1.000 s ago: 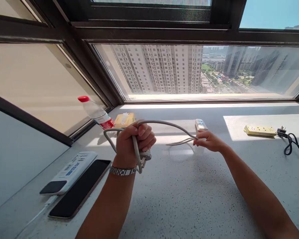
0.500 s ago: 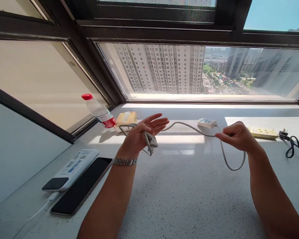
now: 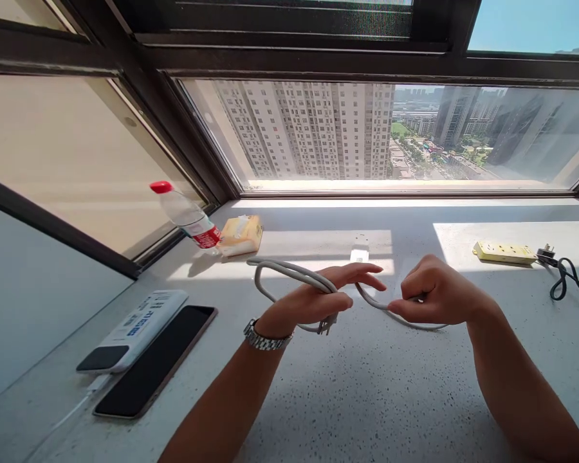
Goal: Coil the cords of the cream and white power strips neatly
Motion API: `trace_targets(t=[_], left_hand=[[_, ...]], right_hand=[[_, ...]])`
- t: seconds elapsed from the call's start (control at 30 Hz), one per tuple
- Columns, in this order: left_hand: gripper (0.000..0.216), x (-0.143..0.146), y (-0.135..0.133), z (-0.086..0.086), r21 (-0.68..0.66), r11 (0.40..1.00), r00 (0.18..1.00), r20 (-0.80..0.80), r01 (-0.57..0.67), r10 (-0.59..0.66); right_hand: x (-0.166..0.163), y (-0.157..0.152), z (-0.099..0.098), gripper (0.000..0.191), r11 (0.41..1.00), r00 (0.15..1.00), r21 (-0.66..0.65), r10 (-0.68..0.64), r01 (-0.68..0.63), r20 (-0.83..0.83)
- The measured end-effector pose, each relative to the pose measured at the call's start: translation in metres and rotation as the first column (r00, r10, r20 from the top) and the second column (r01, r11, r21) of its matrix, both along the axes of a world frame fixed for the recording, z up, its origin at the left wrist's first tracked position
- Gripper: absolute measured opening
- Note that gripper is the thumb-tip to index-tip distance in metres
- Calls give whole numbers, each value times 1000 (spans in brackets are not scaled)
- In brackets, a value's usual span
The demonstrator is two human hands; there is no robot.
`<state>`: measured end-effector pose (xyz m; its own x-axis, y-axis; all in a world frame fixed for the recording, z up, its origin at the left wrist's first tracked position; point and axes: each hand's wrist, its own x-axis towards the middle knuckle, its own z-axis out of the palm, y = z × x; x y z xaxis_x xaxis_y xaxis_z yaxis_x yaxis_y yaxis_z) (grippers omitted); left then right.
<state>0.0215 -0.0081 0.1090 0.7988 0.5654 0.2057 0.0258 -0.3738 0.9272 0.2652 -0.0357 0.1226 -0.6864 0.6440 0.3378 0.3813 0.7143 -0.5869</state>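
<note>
A grey cable [image 3: 280, 270] is wound in loops round my left hand [image 3: 313, 299], whose fingers are stretched out flat toward the right. The cable's plug [image 3: 325, 325] hangs just under that palm. My right hand [image 3: 437, 296] is closed in a pinch on the same cable, a short way right of the left fingertips, and a slack bend sags between the two hands. The cable runs back to a white power strip [image 3: 360, 247] lying on the speckled sill [image 3: 367, 399] just behind my hands.
A red-capped water bottle [image 3: 186, 215] and a yellow tissue pack [image 3: 241, 235] sit at the back left. A dark phone [image 3: 154, 363] and a white device [image 3: 135, 328] lie at the left edge. A yellow power strip [image 3: 504, 252] with a black cord [image 3: 567, 280] lies far right, under the window.
My left hand went from a fist to flat fingers and dropped lower. My right hand swung out right with the cable, then came back close, adding a loop. The white strip slid nearer.
</note>
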Motion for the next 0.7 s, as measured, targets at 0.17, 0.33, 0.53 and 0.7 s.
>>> trace_targets(t=[0.17,0.33,0.53,0.7], left_hand=[[22,22,-9,-9,-84,996,991,-127,23,-34],[14,33,-28,-9,-407,888,970,-12,216,-242],[16,31,-17,-12,-381,917,984,-74,122,-162],[15,52,-34,-21,-585,642,822,78,496,-564]], right_hand=[[3,4,1,50,990,957,84,-89,117,-277],[1,12,0,49,979,882,135,-75,154,-465],[11,-7,11,39,919,847,302,-59,253,-529],[4,-13,12,43,897,827,365,0,248,-563]])
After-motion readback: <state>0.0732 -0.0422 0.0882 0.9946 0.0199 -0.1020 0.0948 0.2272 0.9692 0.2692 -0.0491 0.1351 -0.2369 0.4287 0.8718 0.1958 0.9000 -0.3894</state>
